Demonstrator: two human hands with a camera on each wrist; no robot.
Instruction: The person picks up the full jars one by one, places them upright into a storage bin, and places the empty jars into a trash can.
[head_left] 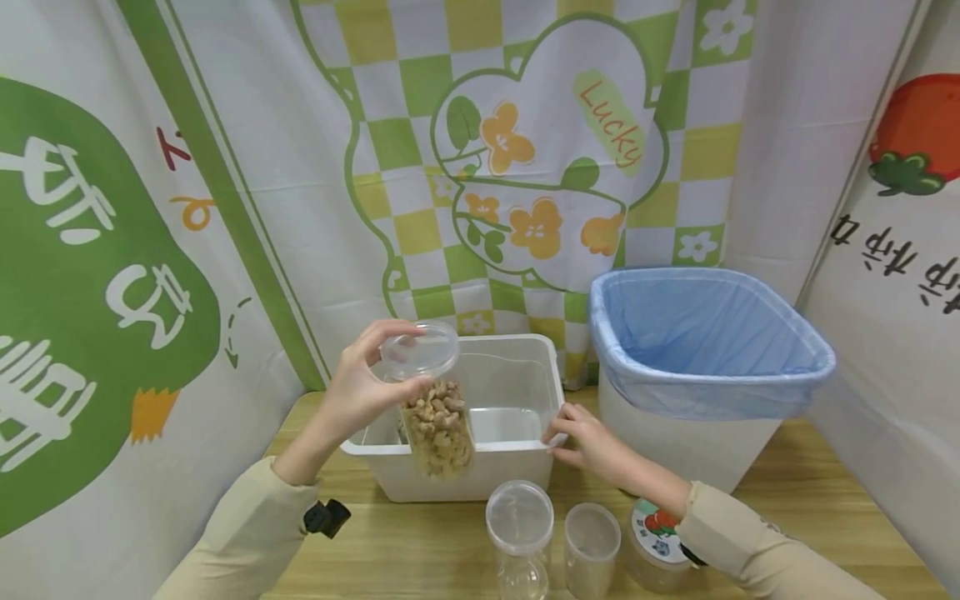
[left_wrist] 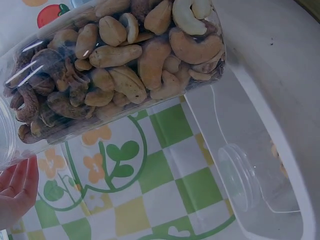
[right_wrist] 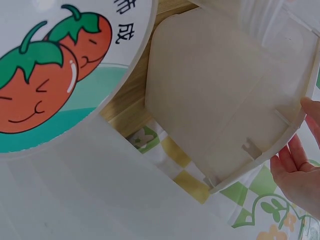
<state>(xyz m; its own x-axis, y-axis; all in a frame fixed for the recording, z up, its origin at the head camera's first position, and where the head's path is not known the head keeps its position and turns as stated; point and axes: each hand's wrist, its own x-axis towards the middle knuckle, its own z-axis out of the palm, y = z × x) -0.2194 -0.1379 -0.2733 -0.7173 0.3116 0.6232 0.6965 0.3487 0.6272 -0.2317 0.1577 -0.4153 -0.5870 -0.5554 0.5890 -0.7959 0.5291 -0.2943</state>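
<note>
My left hand (head_left: pixel 358 385) grips a clear jar of cashews (head_left: pixel 441 429) by its clear lid (head_left: pixel 420 352), thumb and fingers on either side. The jar is tilted and overlaps the front rim of a white plastic bin (head_left: pixel 517 475); whether it touches the rim I cannot tell. Cashews (left_wrist: pixel 125 65) fill much of the jar in the left wrist view. My right hand (head_left: pixel 591 440) holds the bin's right rim between thumb and fingers. In the right wrist view, that hand (right_wrist: pixel 297 167) shows at the bin's edge. Inside the bin lies another clear lidded container (left_wrist: pixel 239 177).
In front of the bin stand a clear lidded jar (head_left: pixel 519 521), a smaller clear jar (head_left: pixel 592 533) and a jar with a red-fruit picture lid (head_left: pixel 656 529). A trash can (head_left: pixel 675 442) with a blue liner (head_left: pixel 712 392) stands right. A printed curtain (head_left: pixel 405 142) hangs behind.
</note>
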